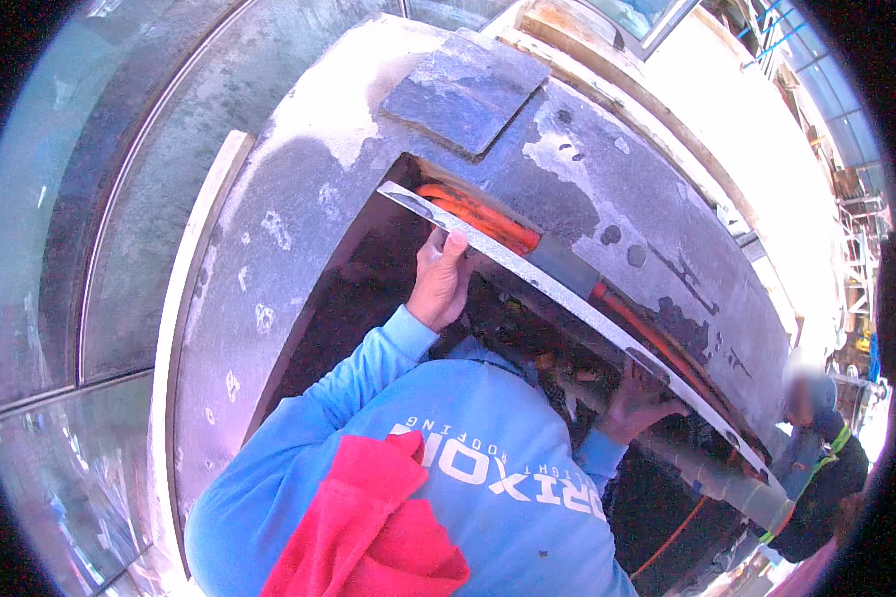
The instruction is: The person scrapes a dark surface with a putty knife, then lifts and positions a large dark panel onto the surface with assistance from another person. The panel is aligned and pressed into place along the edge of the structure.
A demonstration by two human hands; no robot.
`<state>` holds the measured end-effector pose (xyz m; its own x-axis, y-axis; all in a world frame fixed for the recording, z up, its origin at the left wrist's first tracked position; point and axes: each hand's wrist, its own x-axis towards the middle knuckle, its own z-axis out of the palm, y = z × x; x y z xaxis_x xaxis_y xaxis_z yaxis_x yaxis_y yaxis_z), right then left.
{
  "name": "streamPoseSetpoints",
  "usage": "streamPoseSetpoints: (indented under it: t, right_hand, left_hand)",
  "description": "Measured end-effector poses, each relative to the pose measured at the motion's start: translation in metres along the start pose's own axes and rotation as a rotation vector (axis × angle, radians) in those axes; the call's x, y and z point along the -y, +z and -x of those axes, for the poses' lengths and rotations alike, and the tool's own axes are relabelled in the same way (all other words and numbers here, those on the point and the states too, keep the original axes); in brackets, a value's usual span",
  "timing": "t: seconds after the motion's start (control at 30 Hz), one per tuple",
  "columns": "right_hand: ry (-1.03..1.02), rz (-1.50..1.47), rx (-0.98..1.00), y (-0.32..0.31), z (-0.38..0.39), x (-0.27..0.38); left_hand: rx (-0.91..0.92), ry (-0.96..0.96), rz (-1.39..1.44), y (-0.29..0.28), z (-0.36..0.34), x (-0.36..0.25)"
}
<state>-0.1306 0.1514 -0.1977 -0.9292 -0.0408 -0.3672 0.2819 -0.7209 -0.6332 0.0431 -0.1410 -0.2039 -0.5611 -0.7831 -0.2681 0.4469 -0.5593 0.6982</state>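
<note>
A long, thin slab (pixel 567 300) with a speckled light edge runs slantwise across a dark rectangular opening in a grey stone-like surface. My left hand (pixel 442 277) grips it near its upper-left end, thumb against the edge and the other fingers partly hidden. Farther right along the same slab, my right hand (pixel 642 400) holds it from the near side, in shade, with its fingertips at the edge. Behind the slab, an orange bundle of hose or cable (pixel 483 216) lies in the gap. My blue sleeves and chest and a red cloth cover the lower middle.
A loose flat slate piece (pixel 465 88) lies on the grey surface (pixel 657 214) beyond the opening. Glass panels (pixel 55 259) stand to the left, behind a pale edge strip (pixel 184 328). At the right, another person (pixel 816 468) in dark clothing with bright stripes is close by.
</note>
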Motion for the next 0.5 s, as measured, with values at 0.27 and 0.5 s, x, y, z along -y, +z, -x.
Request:
streamPoseSetpoints:
  t: [0.27, 0.5]
  right_hand:
    - [0.004, -0.049, -0.017, 0.006, 0.001, -0.021]
    - [-0.141, 0.200, 0.043, 0.036, 0.013, -0.034]
  left_hand:
    - [-0.025, -0.066, -0.026, -0.018, -0.027, 0.004]
    - [-0.006, -0.066, -0.022, -0.020, -0.038, -0.004]
